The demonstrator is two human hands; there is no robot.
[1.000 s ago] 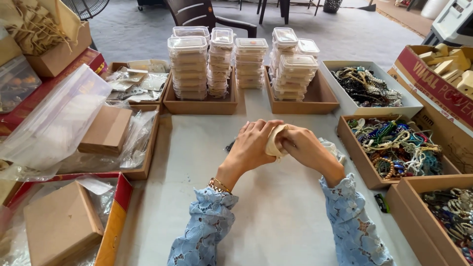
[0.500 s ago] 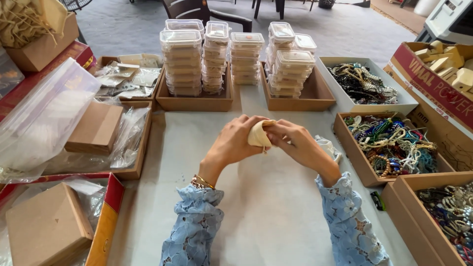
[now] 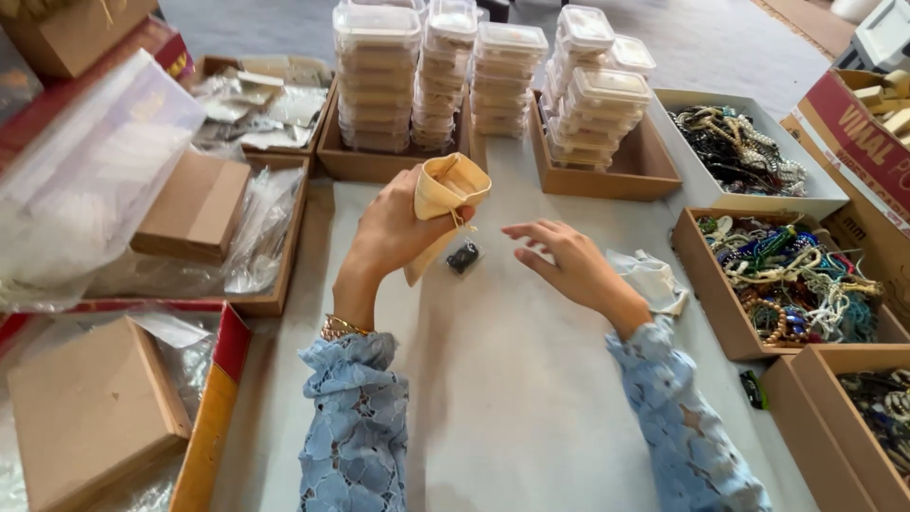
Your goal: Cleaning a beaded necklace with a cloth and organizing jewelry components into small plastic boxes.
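Note:
My left hand [image 3: 393,232] holds a small beige drawstring pouch [image 3: 447,192] upright above the white table [image 3: 512,398], its mouth open at the top. A small dark item in a clear packet [image 3: 463,257] lies on the table just below the pouch. My right hand [image 3: 561,261] hovers flat with fingers spread, to the right of that packet, holding nothing. A crumpled white cloth [image 3: 652,278] lies beside my right wrist. Both arms wear light blue lace sleeves.
Stacks of clear lidded containers [image 3: 445,76] fill two brown trays at the back. Boxes of beaded jewellery [image 3: 791,275] line the right side. On the left are brown cardboard boxes [image 3: 194,204], clear plastic bags [image 3: 85,180] and a red-edged box [image 3: 223,398].
The hands have come apart. The left hand now holds the pouch alone and raised, and the right hand has let go and moved right and down, open over the table.

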